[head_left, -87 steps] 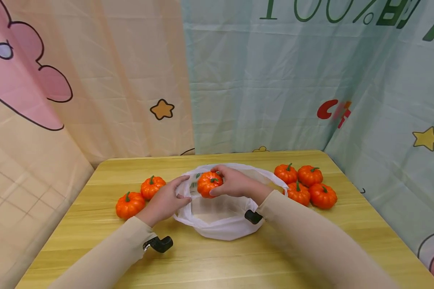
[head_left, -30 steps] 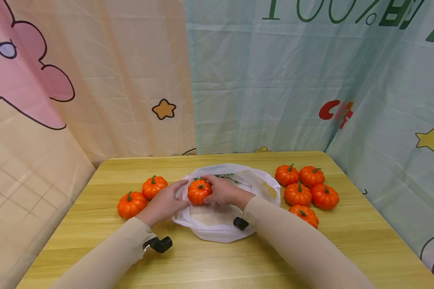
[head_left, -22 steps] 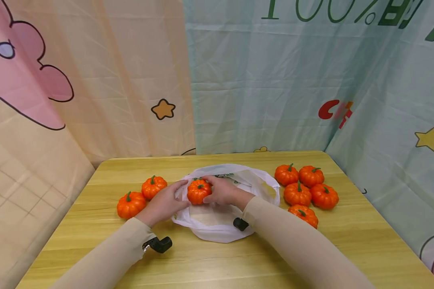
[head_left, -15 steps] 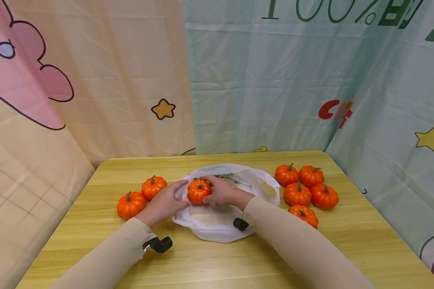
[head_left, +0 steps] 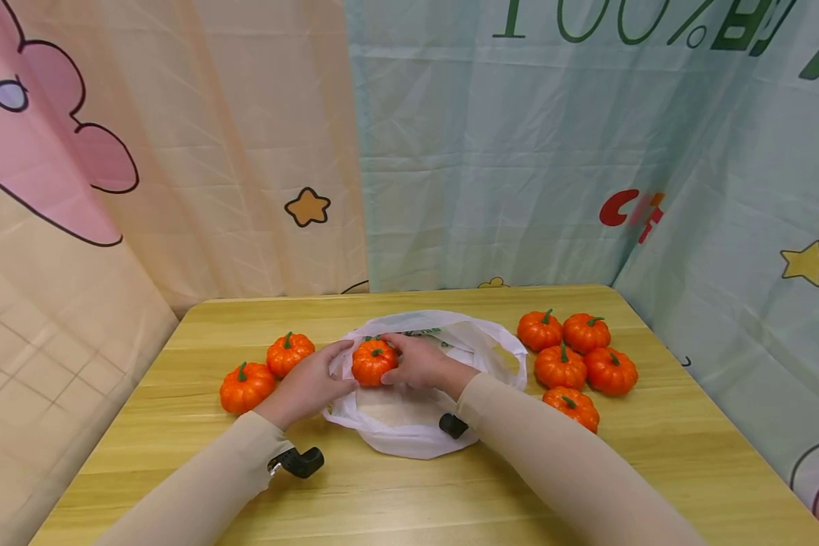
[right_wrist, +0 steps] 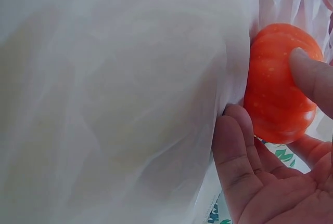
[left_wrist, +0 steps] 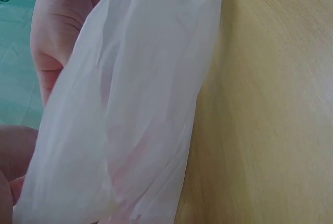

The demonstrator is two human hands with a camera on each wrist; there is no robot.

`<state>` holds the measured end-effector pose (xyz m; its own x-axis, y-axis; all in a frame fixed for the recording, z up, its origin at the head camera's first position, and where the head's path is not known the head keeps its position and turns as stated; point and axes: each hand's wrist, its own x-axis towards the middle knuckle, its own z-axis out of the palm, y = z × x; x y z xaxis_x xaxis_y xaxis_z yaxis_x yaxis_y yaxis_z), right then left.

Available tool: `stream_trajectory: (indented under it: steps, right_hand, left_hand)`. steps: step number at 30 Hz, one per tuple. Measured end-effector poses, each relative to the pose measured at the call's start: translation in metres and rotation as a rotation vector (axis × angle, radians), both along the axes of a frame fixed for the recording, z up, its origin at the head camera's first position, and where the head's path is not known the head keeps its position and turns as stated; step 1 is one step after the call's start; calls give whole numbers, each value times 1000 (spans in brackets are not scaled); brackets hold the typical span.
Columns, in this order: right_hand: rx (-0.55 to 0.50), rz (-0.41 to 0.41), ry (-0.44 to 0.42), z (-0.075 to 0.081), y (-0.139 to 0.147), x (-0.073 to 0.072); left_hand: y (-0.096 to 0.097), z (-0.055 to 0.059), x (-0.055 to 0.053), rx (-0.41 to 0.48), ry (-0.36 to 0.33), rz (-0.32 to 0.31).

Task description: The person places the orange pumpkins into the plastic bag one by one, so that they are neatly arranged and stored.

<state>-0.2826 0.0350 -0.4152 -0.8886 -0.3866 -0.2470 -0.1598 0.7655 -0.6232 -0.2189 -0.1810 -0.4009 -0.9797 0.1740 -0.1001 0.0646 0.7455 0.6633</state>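
My right hand (head_left: 419,364) reaches into a white plastic bag (head_left: 416,444) and grips a small orange pumpkin (head_left: 371,364). In the right wrist view, the thumb lies across the pumpkin (right_wrist: 281,91), with fingers beneath and beside it. My left hand (head_left: 314,383) is at the bag's left rim, fingers and thumb spread apart and touching the plastic. Thin bag film (left_wrist: 145,78) hides much of the hands in the left wrist view. Left of the left hand sit two more pumpkins, one nearer (head_left: 247,388) and one farther back (head_left: 290,354).
On the right of the wooden table (head_left: 409,500) several pumpkins (head_left: 561,367) are grouped, the nearest one (head_left: 572,408) partly behind my right sleeve. Printed curtains (head_left: 259,152) close off the back and sides. A black wrist camera (head_left: 302,462) sits at my left cuff.
Since the oldest frame, my right hand has lowered the pumpkin leftward and down into the bag, and the bag's right rim has shifted left. Over the last second almost nothing moves.
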Motion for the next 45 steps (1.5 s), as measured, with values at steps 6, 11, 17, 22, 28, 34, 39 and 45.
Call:
stream_trajectory:
  steps: [6, 11, 17, 22, 28, 34, 39, 45]
  right_hand:
    - [11, 0, 0, 0, 1, 1]
    - [-7, 10, -13, 1, 3, 2]
    - [3, 20, -43, 10, 11, 7]
    - [37, 29, -2, 25, 25, 15]
    - [-21, 35, 22, 56, 42, 28]
    - [-104, 46, 50, 91, 71, 42]
    - [-140, 60, 74, 111, 104, 49]
    - [-95, 38, 112, 118, 149, 51]
  left_hand:
    - [0, -1, -1, 10, -6, 0]
    - [0, -2, -1, 1, 0, -2]
    - [-1, -3, -3, 5, -2, -4]
    - [-2, -3, -3, 9, 4, -13]
    - [-1, -1, -2, 17, -7, -9]
    - [-2, -2, -3, 3, -4, -4]
    - [-3, -4, -5, -6, -6, -3]
    - [-4, -4, -5, 7, -20, -5]
